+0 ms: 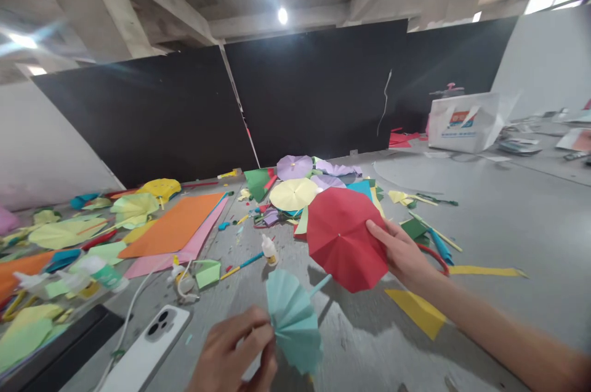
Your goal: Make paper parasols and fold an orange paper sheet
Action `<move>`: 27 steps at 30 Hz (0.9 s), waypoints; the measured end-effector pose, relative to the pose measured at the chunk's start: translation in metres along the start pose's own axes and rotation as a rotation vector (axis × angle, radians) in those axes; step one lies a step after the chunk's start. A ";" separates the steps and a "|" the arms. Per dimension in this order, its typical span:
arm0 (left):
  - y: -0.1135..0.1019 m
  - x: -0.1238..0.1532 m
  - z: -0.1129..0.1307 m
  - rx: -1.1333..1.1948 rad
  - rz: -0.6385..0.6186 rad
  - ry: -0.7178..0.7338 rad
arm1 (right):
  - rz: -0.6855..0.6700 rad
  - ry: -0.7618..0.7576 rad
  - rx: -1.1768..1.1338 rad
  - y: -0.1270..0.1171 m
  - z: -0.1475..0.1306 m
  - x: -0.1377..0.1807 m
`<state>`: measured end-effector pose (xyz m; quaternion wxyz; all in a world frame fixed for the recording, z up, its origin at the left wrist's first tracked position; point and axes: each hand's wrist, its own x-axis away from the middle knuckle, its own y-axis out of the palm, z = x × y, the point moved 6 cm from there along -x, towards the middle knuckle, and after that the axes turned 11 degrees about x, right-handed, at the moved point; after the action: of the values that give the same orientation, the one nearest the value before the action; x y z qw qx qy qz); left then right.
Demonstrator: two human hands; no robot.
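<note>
Forearm outstretched, right hand pinching red paper disc — left hand low, curled, gripping teal pleated paper

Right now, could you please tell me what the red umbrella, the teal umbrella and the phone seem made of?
Red umbrella: probably matte paper, with radiating creases. Teal umbrella: likely matte paper, folded into sharp pleats. White phone: smooth, even back, perhaps glass or plastic.

Left hand low, fingers curled, fingertips bunched in pinch grip; wrist out of view. Right hand higher, right of left fingertips, gripping: thumb extended, near side, pointing left; other fingers mostly hidden behind. Right forearm bare, slanting down and right from fingers.
</note>
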<state>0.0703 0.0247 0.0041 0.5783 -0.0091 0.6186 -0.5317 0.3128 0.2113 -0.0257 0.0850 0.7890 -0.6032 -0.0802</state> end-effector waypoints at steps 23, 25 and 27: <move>0.082 -0.044 -0.040 0.046 0.017 0.150 | 0.260 -0.030 -0.110 -0.041 -0.007 -0.029; 0.083 -0.048 -0.043 0.048 0.052 0.151 | 0.274 -0.029 -0.090 -0.040 -0.007 -0.029; 0.083 -0.050 -0.049 0.070 0.082 0.112 | 0.289 -0.034 -0.066 -0.041 -0.007 -0.028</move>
<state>0.1011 0.1237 -0.0274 0.5640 0.0663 0.6309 -0.5286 0.3452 0.2491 -0.0277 0.1113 0.6892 -0.7090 -0.1003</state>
